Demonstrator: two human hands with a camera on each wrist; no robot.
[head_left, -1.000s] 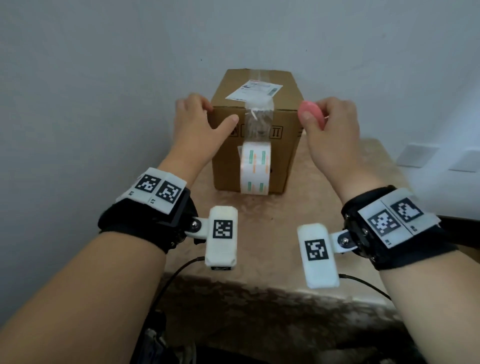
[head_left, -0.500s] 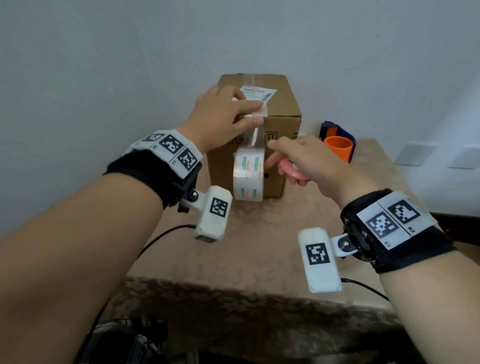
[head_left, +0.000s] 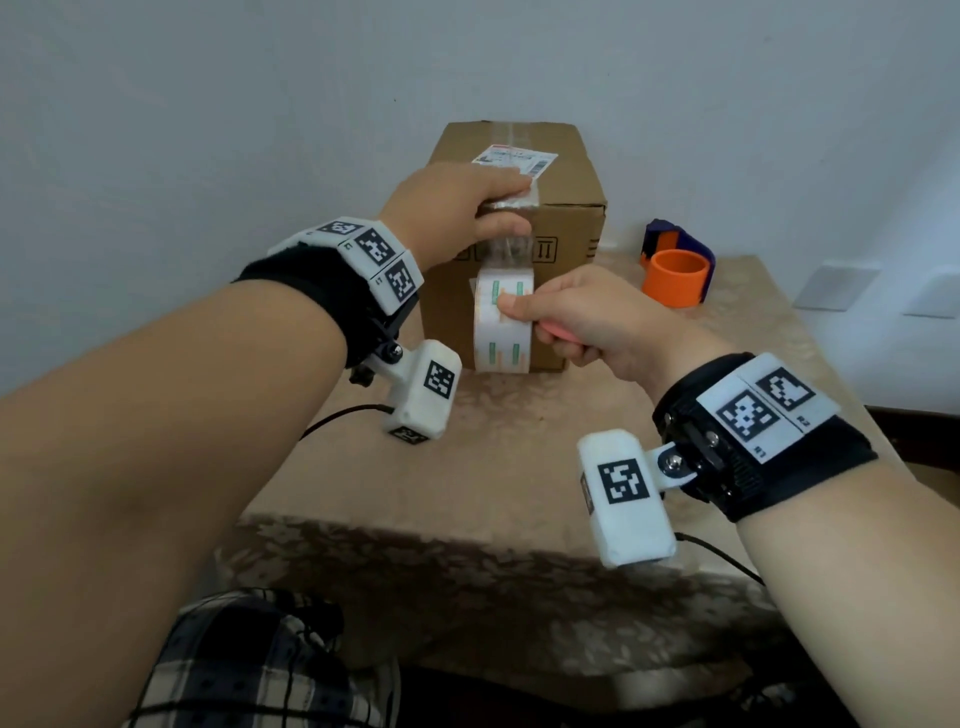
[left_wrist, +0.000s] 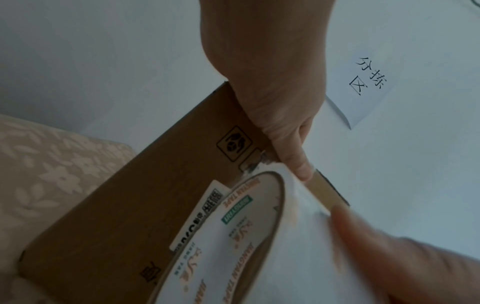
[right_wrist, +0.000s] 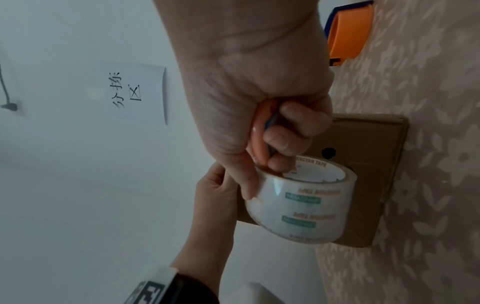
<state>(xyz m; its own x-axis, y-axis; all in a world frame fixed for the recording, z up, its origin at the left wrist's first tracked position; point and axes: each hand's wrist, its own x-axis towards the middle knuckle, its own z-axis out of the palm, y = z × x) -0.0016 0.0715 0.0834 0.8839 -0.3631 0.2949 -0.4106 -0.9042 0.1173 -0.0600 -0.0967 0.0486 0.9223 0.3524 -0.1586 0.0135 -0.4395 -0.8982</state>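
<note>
1. Left hand (head_left: 457, 213): fingers laid flat over the near top edge of the cardboard box (head_left: 571, 228), thumb stretched along the near face just below. Between them they press down the clear tape strip (head_left: 511, 249). Nothing is gripped.
2. Right hand (head_left: 587, 317): thumb on the outer face of the tape roll (head_left: 503, 332) and a fingertip inside its core, pinching the roll. The other fingers are curled round a pink tool (head_left: 558, 331) tucked in the palm.
3. Tape roll: clear, with green and orange print, held on edge against the near face of the box, low down. The strip runs up from it to the left hand. Whether the roll touches the table cannot be told.
4. Cardboard box: upright at the far middle of the table (head_left: 519, 467), against the wall, with a shipping label (head_left: 514, 158) on top.
5. Orange-and-blue tape dispenser (head_left: 675, 278): on the table, right of the box and apart from it.
6. Paper sign (right_wrist: 135, 92): on the wall, handwritten.
</note>
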